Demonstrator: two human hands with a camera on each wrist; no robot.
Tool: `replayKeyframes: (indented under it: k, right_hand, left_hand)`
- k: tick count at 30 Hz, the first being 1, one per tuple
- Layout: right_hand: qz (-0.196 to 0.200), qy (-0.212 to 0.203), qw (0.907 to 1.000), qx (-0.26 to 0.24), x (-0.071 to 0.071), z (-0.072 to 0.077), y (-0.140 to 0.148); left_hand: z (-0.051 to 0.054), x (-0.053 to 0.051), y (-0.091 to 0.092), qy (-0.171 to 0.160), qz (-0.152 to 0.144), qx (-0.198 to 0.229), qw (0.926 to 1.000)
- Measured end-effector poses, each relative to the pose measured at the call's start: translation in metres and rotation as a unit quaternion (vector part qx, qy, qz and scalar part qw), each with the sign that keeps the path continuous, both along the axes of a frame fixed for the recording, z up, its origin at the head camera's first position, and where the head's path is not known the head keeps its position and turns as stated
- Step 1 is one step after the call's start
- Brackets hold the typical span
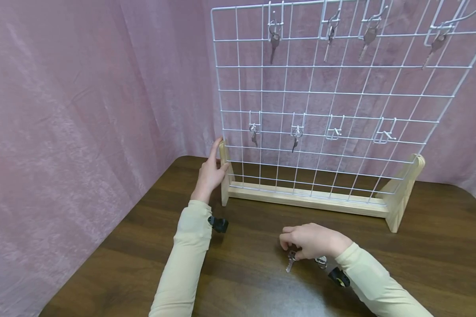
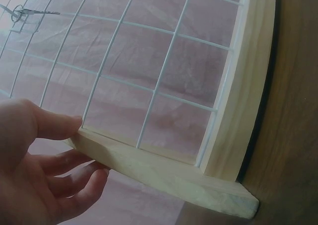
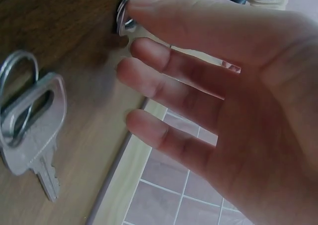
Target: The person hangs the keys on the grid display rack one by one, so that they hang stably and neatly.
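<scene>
On the left, my left hand (image 1: 209,177) grips the wooden side post (image 2: 149,170) of a stand. The thumb lies on one side of it and the curled fingers on the other. Low over the table, my right hand (image 1: 311,240) holds a small silver key (image 1: 290,262) by its ring (image 3: 120,17). The thumb tip covers part of that ring, and the other visible fingers are bent and spread. Another key with a ring (image 3: 37,118) lies on the wood beside this hand; in the head view the hand and wrist camera partly cover it.
A white wire grid (image 1: 325,92) rises from the stand's wooden base (image 1: 301,200). Several hooks in two rows carry keys; two lower-right hooks (image 1: 334,133) hold none. The brown table (image 1: 238,273) has pink curtain (image 1: 83,88) behind and to its left.
</scene>
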State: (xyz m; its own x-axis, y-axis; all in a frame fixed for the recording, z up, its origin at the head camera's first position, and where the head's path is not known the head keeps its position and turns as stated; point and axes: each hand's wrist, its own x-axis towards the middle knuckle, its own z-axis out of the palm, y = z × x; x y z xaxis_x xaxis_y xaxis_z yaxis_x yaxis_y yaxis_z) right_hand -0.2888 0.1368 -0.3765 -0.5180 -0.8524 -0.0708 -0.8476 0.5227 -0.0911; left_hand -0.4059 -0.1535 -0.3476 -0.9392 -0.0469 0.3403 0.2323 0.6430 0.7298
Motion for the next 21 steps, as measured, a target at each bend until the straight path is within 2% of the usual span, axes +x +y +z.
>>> replayKeyframes:
  k: [7, 17, 21]
  right_hand:
    - [-0.003, -0.019, 0.9998, -0.005, -0.0005, -0.0013, -0.0005]
    - [-0.024, -0.081, 0.9964, -0.014, -0.0037, -0.0033, 0.0001]
    - [-0.029, -0.087, 0.9956, -0.022, -0.0052, -0.0037, 0.0035]
  left_hand:
    - [0.0002, -0.0014, 0.0012, -0.006, 0.004, -0.001, 1.0]
    - [-0.0008, -0.0022, 0.0002, -0.004, 0.004, -0.007, 1.0]
    - [-0.0002, -0.0027, 0.0012, -0.006, 0.002, -0.006, 1.0]
